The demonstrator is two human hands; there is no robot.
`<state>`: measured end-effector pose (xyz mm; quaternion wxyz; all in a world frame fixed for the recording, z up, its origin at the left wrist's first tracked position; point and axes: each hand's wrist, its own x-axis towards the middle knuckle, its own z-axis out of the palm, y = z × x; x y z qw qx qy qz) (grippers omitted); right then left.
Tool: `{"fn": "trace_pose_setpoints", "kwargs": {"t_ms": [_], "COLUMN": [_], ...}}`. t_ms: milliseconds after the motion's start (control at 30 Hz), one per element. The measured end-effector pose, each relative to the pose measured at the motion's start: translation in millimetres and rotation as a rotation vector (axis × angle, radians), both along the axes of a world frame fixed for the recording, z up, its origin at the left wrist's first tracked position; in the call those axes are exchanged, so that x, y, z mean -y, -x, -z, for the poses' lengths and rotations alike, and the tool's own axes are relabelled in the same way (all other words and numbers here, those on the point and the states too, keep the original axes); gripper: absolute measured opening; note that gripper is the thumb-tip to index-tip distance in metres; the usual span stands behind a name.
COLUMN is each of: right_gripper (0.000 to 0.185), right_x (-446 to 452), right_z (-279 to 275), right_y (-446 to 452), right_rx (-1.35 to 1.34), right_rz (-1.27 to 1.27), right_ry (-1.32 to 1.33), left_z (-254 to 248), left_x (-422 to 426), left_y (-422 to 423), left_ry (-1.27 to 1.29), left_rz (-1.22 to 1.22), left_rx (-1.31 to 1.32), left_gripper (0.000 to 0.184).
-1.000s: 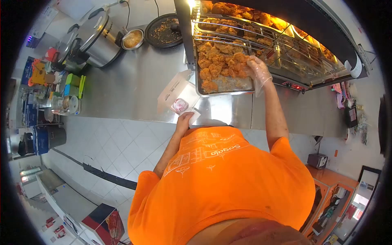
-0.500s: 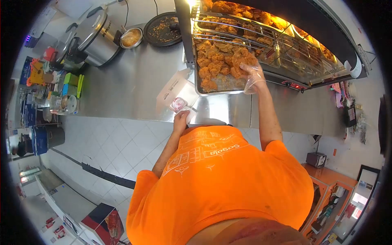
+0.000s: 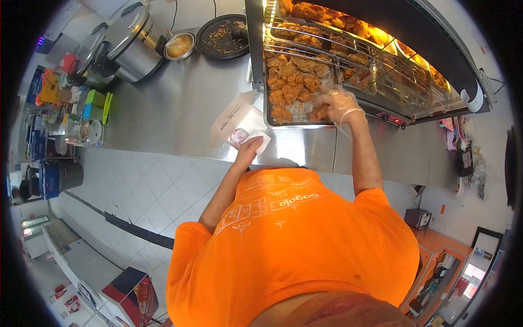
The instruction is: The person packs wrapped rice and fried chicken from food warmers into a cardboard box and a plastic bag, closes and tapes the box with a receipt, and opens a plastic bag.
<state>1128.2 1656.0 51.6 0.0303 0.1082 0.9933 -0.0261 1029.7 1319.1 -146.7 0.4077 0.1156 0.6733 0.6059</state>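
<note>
Left hand clasps white item; right hand, now lower, seemingly grasps fried chicken.

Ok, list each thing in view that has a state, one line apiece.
Takeaway box: lid open
Metal tray: partly covered with fried chicken
Warming cabinet: lit inside
Front rice cooker: lid shut
Metal bowl: filled; contents unclear
Black round tray: strewn with crumbs
Left hand: bare, fingers at the box
Right hand: gloved, fingers at a chicken piece, grip unclear
</note>
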Motion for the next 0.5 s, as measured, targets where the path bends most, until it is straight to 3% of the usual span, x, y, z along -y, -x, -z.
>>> {"fn": "trace_pose_setpoints", "kwargs": {"t_ms": [67, 167, 200, 300, 367, 500], "right_gripper": [0.042, 0.038, 0.042, 0.041, 0.049, 0.053], "right_x": [-3.9, -3.0, 0.2, 19.9, 47.3, 65.7], "right_z": [-12.0, 8.6, 12.7, -0.2, -14.1, 42.5], "right_y": [11.2, 38.7, 47.3, 56.1, 63.7, 70.8], "right_rx": [0.085, 0.001, -0.017, -0.073, -0.050, -0.231], "right_rz": [0.063, 0.308, 0.372, 0.185, 0.021, -0.178], "right_ry": [-0.020, 0.104, 0.150, -0.085, 0.006, -0.174], "left_z": [-5.4, 15.8, 11.6, -7.9, -20.0, -28.8], "left_x": [-22.2, -59.0, -61.7, -69.6, -62.6, -56.7], "left_y": [1.7, 5.3, 5.3, 8.2, 3.3, -0.3], "left_ry": [-0.035, -0.082, -0.052, 0.000, 0.003, -0.127], "left_rz": [0.027, -0.142, -0.107, -0.021, 0.008, -0.113], "left_rx": [-0.034, 0.322, 0.311, 0.203, 0.047, 0.207], "left_gripper": [0.042, 0.045, 0.045, 0.042, 0.041, 0.038]}}
